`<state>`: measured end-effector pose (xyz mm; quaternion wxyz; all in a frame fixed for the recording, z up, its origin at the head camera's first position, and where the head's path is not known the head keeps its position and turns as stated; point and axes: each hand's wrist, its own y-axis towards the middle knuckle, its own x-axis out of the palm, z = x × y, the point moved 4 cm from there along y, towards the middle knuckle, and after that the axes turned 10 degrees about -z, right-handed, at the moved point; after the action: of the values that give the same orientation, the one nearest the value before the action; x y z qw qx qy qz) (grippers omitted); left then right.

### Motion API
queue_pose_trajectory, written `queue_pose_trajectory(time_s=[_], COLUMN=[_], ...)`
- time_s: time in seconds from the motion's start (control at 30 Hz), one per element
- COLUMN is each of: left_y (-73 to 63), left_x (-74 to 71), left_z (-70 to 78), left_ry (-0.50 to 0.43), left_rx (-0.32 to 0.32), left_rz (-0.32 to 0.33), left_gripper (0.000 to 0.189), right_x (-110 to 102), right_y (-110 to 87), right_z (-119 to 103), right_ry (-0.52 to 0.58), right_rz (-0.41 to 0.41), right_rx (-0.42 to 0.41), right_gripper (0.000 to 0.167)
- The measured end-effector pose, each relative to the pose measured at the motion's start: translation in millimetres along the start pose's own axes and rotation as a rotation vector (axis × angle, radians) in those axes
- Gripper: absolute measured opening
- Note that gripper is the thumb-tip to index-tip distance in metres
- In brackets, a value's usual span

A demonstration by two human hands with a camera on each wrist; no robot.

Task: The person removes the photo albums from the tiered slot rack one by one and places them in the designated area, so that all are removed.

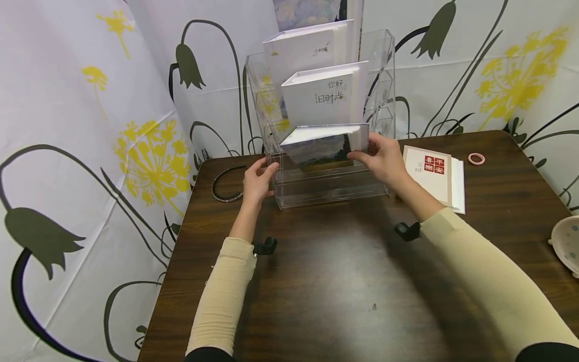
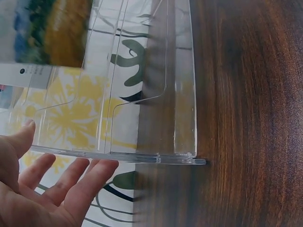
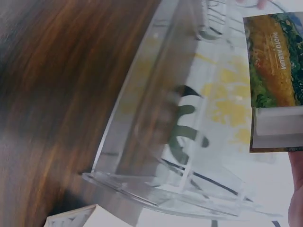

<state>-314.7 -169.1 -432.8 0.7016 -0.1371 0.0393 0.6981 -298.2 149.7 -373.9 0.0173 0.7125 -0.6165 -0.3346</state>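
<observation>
A clear acrylic tiered rack (image 1: 332, 193) stands on the table. My right hand (image 1: 384, 158) pinches a small photo album (image 1: 323, 151) by its right edge, holding it at the rack's front tier. A painted landscape covers the album, and in the right wrist view the lettering "PHOTO ALBUM" shows on the cover (image 3: 272, 61). At the rack's left side is my left hand (image 1: 258, 181), fingers loosely extended along the side panel (image 2: 156, 158). Two white albums, an upper one (image 1: 312, 53) and a lower one (image 1: 323, 98), stand in the tiers behind.
Right of the rack lie a beige booklet with red characters (image 1: 427, 173) and a pink ring (image 1: 476, 159). A dark coiled band (image 1: 221, 193) is on the left. A spotted dish (image 1: 567, 244) sits at the right edge. Behind hangs a flowered curtain (image 1: 149, 60).
</observation>
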Motion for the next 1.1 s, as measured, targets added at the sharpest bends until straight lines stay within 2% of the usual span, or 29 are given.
queue_pose_trajectory(time_s=[0.1,0.17,0.23,0.33,0.47,0.7,0.8,0.87,0.97,1.1], left_y=[0.0,-0.8,-2.0,-2.5,-2.4,-3.6,-2.8,-2.4,-2.2,-3.0], left_x=[0.0,0.1,0.1,1.2,1.6,-2.1,-3.5,-3.7,-3.7,-3.1], left_z=[0.1,-0.1,-0.5,-1.2,-2.2,-4.9,-5.8,-5.4,-4.2,-2.6], left_ry=[0.0,0.005,0.007,0.013,-0.005,-0.019,-0.015,-0.014,-0.017,-0.014], left_rx=[0.001,0.0,0.006,0.002,-0.003,-0.019,-0.017,-0.011,-0.001,0.005], left_rz=[-0.003,-0.005,-0.008,-0.008,-0.008,-0.002,-0.003,-0.005,-0.005,-0.003], left_gripper=[0.052,0.053,0.052,0.052,0.051,0.055,0.056,0.057,0.057,0.055], right_x=[-10.4,-16.9,-24.0,-35.8,-50.8,-68.9,-82.3,-92.1,-106.0,-121.7], right_y=[-9.6,-18.0,-29.3,-51.2,-93.8,-176.9,-211.3,-232.1,-258.9,-287.3], right_z=[-20.9,-23.9,-24.1,-8.7,-1.2,30.3,46.4,57.3,73.0,91.2], right_ry=[0.046,0.084,0.106,0.143,0.227,0.59,0.63,0.643,0.587,0.365], right_rz=[0.026,0.047,0.077,0.137,0.172,0.164,0.14,0.106,0.022,-0.13], right_rx=[0.002,0.024,0.068,0.133,0.234,0.433,0.561,0.642,0.758,0.883], right_gripper=[0.03,0.031,0.033,0.036,0.032,0.021,0.019,0.019,0.019,0.005])
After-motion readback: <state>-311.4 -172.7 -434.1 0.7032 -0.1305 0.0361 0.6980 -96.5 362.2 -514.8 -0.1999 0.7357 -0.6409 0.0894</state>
